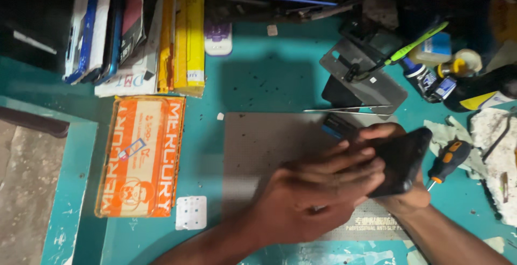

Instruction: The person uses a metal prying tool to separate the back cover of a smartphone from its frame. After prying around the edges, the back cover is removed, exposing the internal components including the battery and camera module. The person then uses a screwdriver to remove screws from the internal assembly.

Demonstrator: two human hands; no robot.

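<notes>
A black phone [405, 157] is held tilted above a grey work mat [258, 146] on the teal bench. My right hand [401, 198] grips the phone from beneath, thumb curled over its top edge. My left hand [318, 189] lies across the phone's near face, fingers stretched flat and blurred with motion. A small dark card with a blue stripe [336, 126] lies on the mat just behind my fingers.
An orange cardboard box [141, 154] lies left of the mat, a white blister card [190, 212] below it. An orange-handled screwdriver [448, 160] rests to the right beside crumpled paper [498, 163]. Tweezers [350, 110], a metal plate [371, 79], bottles [436, 76] and stacked boxes [134, 33] crowd the back.
</notes>
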